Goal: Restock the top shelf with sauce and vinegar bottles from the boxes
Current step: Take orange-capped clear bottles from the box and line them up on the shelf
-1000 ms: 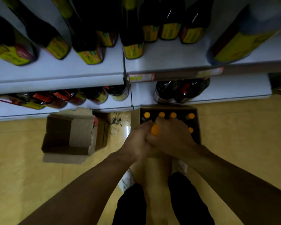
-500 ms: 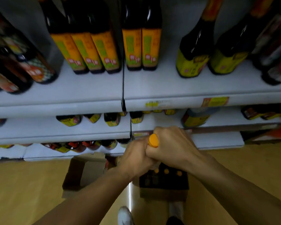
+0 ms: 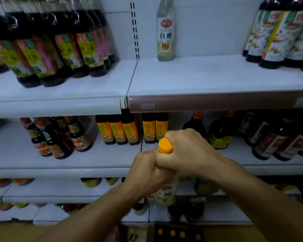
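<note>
**Vinegar bottle held upright, top shelf above and ahead**

Vinegar bottle with orange cap stands upright in both grips: right hand clamped round the neck just under the cap, left hand clamped below and beside it. Top shelf lies up and forward of the hands; bare space sits right of the lone white vinegar bottle. Next move, as I judge it: lift straight up, long axis kept vertical. Box is below.

Left hand, right hand clenched together
</note>
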A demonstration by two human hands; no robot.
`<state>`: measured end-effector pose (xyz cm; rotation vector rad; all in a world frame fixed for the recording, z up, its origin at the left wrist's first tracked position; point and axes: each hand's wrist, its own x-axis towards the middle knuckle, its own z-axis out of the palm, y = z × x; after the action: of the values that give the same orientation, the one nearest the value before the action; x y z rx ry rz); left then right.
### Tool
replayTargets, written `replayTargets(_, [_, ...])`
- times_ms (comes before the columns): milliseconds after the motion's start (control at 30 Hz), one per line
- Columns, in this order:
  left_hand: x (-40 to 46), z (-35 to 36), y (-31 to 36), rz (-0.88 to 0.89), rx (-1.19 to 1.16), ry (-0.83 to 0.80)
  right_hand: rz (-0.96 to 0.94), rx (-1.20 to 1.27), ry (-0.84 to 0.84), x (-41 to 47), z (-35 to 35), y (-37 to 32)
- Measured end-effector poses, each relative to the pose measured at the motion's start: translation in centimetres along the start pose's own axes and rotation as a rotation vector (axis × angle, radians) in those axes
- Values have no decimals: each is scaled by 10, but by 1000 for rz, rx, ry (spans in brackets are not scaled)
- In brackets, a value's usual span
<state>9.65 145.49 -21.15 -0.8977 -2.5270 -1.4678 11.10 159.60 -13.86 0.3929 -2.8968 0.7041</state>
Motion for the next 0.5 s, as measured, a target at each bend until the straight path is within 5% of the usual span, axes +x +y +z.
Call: replayTargets(500, [113, -80, 149, 42, -92, 122, -119, 255, 257, 60, -173, -40])
